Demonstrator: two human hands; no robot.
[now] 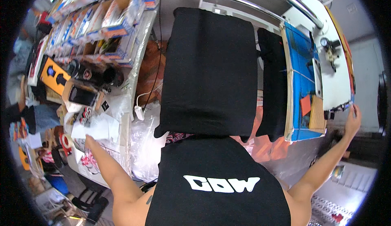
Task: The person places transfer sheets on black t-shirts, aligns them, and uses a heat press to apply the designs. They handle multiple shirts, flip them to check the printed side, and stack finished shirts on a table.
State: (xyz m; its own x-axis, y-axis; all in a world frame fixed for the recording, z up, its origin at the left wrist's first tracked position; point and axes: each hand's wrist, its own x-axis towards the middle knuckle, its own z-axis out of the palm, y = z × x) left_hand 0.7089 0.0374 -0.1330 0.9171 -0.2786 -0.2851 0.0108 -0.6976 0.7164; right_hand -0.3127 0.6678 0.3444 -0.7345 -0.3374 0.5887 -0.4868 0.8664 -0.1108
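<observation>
My left hand (89, 141) is out at the left table, at the edge of white paper sheets (104, 125); its fingers are hidden. My right hand (353, 121) reaches far right to the end of a white machine panel. Its fingers are bent together at a small dark fitting (336, 113) on the panel's edge; what they grip, if anything, is too small to make out. In front of me a black cloth garment (209, 73) lies smooth over a flat board. Beside it, another black cloth piece (273, 87) covers a narrower board.
A wooden-framed blue screen (300, 79) stands right of the boards, with a pressure gauge (324, 42) on the white panel beyond. Metal rails (244, 5) cross behind. Cardboard bins (91, 26) fill the left table's back; a tape roll (65, 141) lies near its front. Another person stands far left.
</observation>
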